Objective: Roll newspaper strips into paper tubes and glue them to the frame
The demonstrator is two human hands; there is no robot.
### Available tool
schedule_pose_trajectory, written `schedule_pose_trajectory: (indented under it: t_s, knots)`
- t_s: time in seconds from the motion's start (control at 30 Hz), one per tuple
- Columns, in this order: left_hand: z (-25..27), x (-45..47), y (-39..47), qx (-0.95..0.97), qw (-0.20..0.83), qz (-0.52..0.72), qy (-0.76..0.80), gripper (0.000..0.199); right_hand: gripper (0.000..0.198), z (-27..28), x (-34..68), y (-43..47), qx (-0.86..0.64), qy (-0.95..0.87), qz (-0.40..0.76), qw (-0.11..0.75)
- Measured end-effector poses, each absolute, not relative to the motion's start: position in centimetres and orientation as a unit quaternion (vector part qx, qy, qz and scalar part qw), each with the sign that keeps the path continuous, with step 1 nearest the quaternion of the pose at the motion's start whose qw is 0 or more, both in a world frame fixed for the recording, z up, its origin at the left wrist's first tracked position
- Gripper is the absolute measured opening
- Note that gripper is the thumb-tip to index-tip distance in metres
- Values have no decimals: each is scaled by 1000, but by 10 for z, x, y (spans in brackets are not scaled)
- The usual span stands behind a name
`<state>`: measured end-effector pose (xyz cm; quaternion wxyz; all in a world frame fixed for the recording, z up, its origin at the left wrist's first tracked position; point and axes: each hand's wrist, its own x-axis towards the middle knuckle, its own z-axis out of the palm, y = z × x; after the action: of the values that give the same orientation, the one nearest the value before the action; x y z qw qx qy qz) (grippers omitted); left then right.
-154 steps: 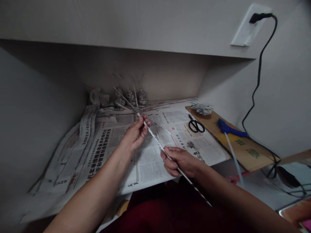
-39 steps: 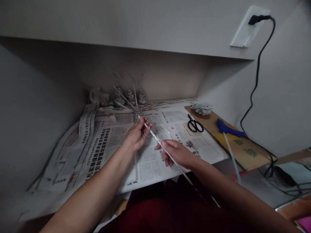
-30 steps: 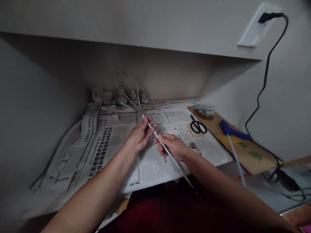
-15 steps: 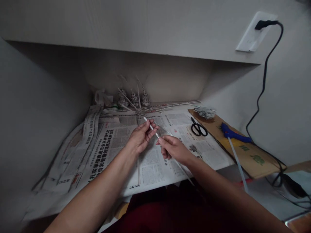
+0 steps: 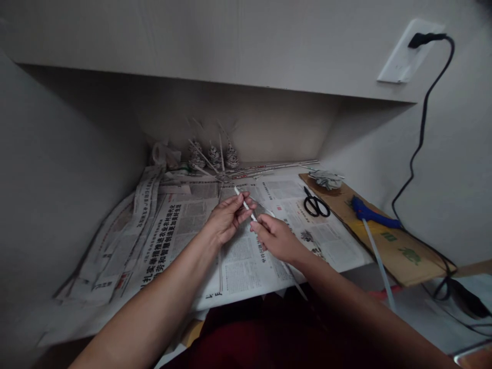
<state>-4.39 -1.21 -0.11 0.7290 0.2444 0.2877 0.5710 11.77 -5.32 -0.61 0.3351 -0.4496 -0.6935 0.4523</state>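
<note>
The right hand (image 5: 277,238) is closed on a thin paper stick (image 5: 246,205); the left hand (image 5: 229,215) pinches it near the upper tip, other fingers loosely curled. The stick slants above newspaper (image 5: 242,271), its dim lower end apparently passing the front edge. Scissors (image 5: 317,207) lie to the right, beside cardboard (image 5: 417,264) bearing a blue glue gun (image 5: 378,217). Three paper coils (image 5: 232,159) stand behind

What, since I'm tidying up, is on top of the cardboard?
A blue glue gun and a crumpled grey bundle lie on the cardboard; a cord runs along its right edge. Whatever they cover is hidden.
</note>
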Motion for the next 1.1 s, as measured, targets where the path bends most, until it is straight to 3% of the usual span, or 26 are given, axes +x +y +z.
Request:
schedule_pose_trajectory:
  t_s: [0.07, 0.1, 0.23, 0.3, 0.37, 0.53, 0.6, 0.77, 0.97, 1.1]
  knots:
    - [-1, -43, -13, 243, 727, 572, 291, 12, 31, -6, 115, -53, -459, -716, 385, 358]
    - [-1, -43, -13, 242, 726, 574, 292, 12, 32, -6, 114, -52, -455, -708, 407, 355]
    - [1, -42, -15, 243, 728, 570, 293, 12, 34, -7, 117, -48, -365, -573, 672, 296]
    - [2, -41, -15, 248, 728, 567, 294, 13, 35, -7, 119, -46, -331, -542, 720, 280]
    - [1, -41, -15, 256, 727, 562, 300, 13, 34, -6, 120, -45, -365, -586, 665, 285]
    - [-7, -41, -13, 281, 699, 564, 338, 13, 26, -5, 112, -45, -459, -714, 379, 369]
    - [-8, -40, -13, 281, 695, 567, 340, 13, 29, -6, 110, -44, -453, -697, 422, 362]
    - [-5, -39, -13, 265, 711, 562, 330, 10, 35, -8, 111, -41, -355, -560, 678, 316]
    - [-7, -40, -13, 278, 715, 557, 317, 10, 35, -9, 109, -37, -429, -672, 493, 349]
    - [-3, -40, -15, 276, 722, 550, 316, 13, 36, -9, 109, -35, -375, -570, 655, 325]
